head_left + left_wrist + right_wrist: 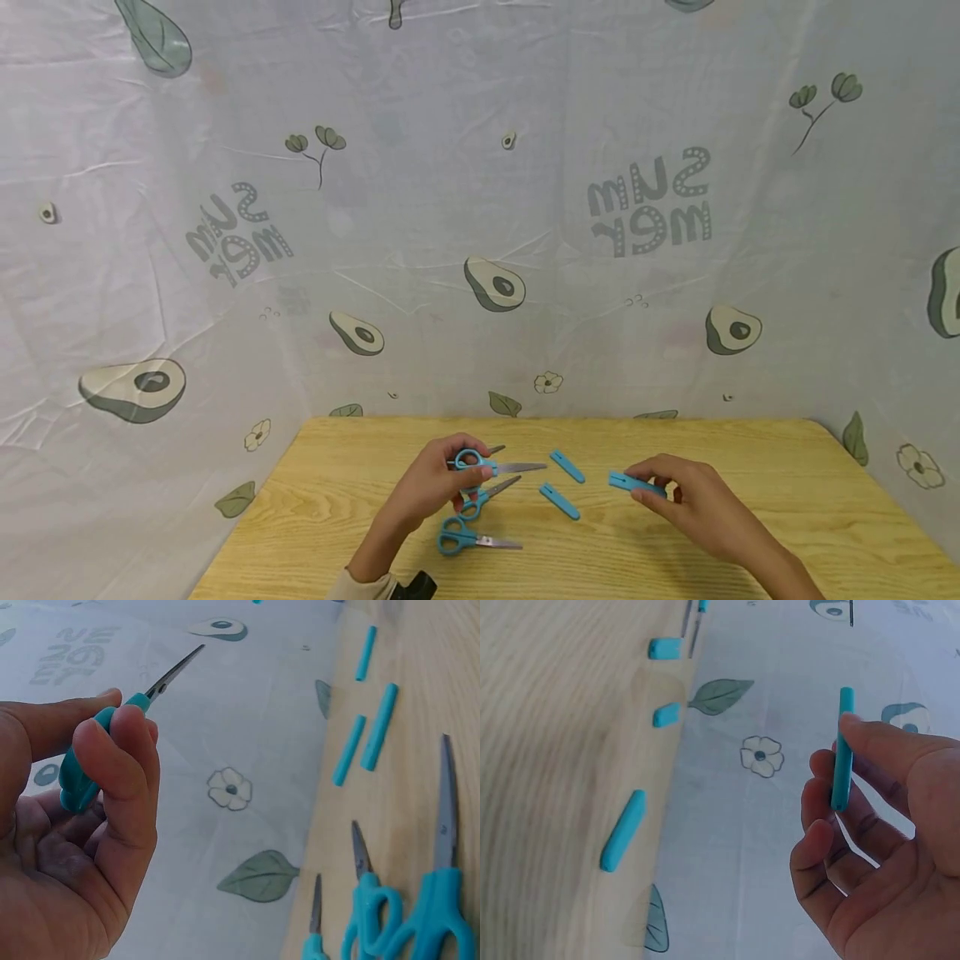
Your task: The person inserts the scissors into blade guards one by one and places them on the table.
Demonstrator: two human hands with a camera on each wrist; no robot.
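Observation:
My left hand [435, 483] grips a pair of scissors [506, 468] by their light blue handles, blades closed and pointing right. In my right hand [697, 504], thumb and fingers pinch a slim blue blade cover [624, 481], its slotted end facing the scissors' tip. A gap separates the two. Below and around the left hand lie more blue-handled scissors: one pair nearest the front [471, 540], a second pair [486, 496] behind it, and a third whose blade [497, 449] pokes out past the hand, its handles mostly hidden.
Between the hands, two blue covers [567, 466] [560, 502] lie slanted on the wooden table [315, 517]. Another cover [622, 830] on the table shows in the right wrist view, hidden in the head view. A pale printed curtain [420, 350] hangs behind the table and along its sides.

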